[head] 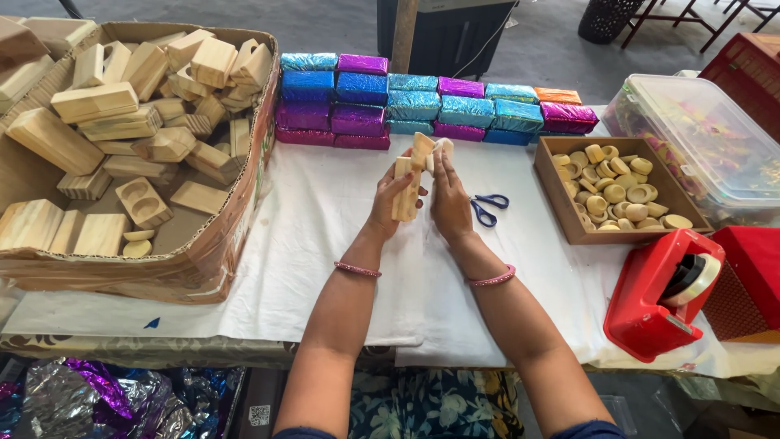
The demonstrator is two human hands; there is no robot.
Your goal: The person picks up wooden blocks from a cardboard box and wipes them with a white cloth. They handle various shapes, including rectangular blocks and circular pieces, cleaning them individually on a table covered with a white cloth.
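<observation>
Above the desk (325, 244), the left hand (388, 205) and right hand (448, 202) each close their fingers on two wooden pieces (413, 175); one pair of scissors (486, 206) lies beside them.

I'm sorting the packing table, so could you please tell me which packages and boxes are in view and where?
Foil-wrapped blocks: stacked rows at the table's back; blue, purple, teal, orange.
Cardboard box: left, brown, full of wooden blocks.
Tray: right, brown, shallow, holding round wooden cups.
Plastic bin: far right, clear, lidded.
Tape dispenser: near right, red.
</observation>
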